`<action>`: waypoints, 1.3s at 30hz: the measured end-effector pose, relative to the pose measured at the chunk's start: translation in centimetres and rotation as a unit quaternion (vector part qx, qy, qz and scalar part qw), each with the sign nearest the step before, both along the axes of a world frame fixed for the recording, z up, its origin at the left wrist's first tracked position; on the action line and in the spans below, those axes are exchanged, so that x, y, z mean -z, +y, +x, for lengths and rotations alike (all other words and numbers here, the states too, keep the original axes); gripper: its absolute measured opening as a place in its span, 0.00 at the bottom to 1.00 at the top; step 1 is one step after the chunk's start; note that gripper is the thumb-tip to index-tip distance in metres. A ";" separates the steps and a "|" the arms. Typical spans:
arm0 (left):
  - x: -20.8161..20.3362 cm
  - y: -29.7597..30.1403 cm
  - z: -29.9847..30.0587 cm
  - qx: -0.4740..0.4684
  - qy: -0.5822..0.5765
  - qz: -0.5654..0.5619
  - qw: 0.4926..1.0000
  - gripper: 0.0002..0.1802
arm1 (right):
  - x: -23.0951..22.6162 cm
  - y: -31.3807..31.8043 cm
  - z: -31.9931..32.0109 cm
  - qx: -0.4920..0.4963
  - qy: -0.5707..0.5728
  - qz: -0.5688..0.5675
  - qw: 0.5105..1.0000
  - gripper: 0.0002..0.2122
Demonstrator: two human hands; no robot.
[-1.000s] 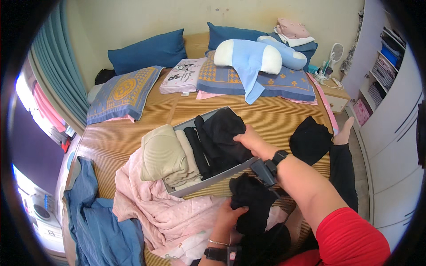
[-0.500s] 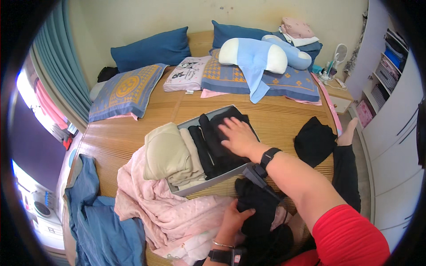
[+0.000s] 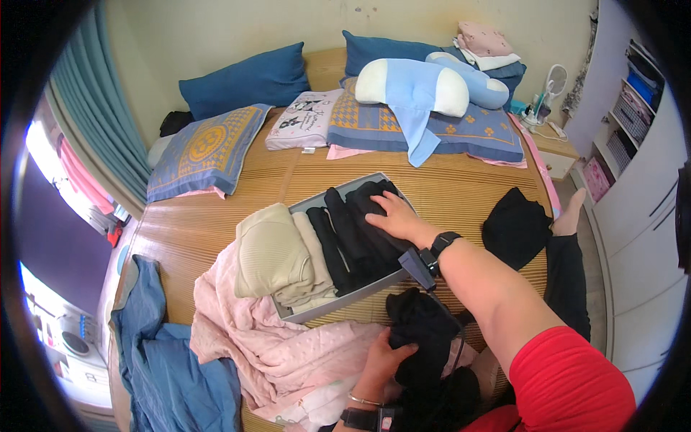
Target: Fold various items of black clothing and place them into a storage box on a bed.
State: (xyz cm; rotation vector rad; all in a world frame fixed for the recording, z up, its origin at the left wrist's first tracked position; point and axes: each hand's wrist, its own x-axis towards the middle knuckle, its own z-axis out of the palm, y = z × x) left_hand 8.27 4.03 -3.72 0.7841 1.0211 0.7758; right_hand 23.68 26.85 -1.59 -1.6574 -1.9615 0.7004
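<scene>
The folded dark clothes (image 3: pixel 371 252) lie in the right-hand part of the grey box (image 3: pixel 345 299), beside beige clothes (image 3: pixel 270 252) piled above the rim at its left end. The right hand (image 3: pixel 392 216) rests palm down on the dark clothes, fingers partly spread; whether it grips any cloth cannot be told. The left hand (image 3: pixel 389 356) is partly closed on a loose black garment (image 3: pixel 421 327) in front of the box, thumb over the cloth. Caution: uneven pressure from the right hand may crumple or unfold the dark clothes. A jolt to the box may topple the beige pile onto the pink blanket (image 3: pixel 281 353). The cord (image 3: pixel 448 311) below the black block (image 3: pixel 416 266) at the right wrist may snag the loose garment if the arm lifts. Visibility limits: the left fingers are largely concealed by cloth, and the lower layers and box floor are covered. Dark fabrics merge, so individual pieces are hard to separate. A further black item (image 3: pixel 515 227) on the bed (image 3: pixel 309 169) shows no identifiable shape; the blue cloth (image 3: pixel 176 367) is cut off at the lower edge.
</scene>
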 end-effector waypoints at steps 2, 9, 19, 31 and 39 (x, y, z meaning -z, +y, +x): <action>-0.2 0.1 0.0 0.002 0.009 0.025 1.000 0.26 | -0.6 0.2 -0.1 0.012 -0.044 -0.001 0.999 0.30; 1.5 -0.5 -0.5 0.007 0.047 0.024 0.999 0.25 | -3.2 -0.7 -2.3 -0.033 -0.155 0.208 0.965 0.18; 1.8 0.4 -0.8 0.058 0.090 0.019 0.994 0.27 | -0.2 0.8 -0.5 -0.062 -0.164 0.116 0.978 0.34; 1.1 -0.1 -0.6 -0.106 -0.253 -0.075 0.959 0.30 | -0.2 -19.2 11.7 -0.013 0.221 -0.115 0.969 0.32; 0.2 -3.0 0.2 -0.119 -0.318 -0.074 0.938 0.25 | -1.9 -25.3 7.9 -0.153 0.265 -0.123 0.944 0.27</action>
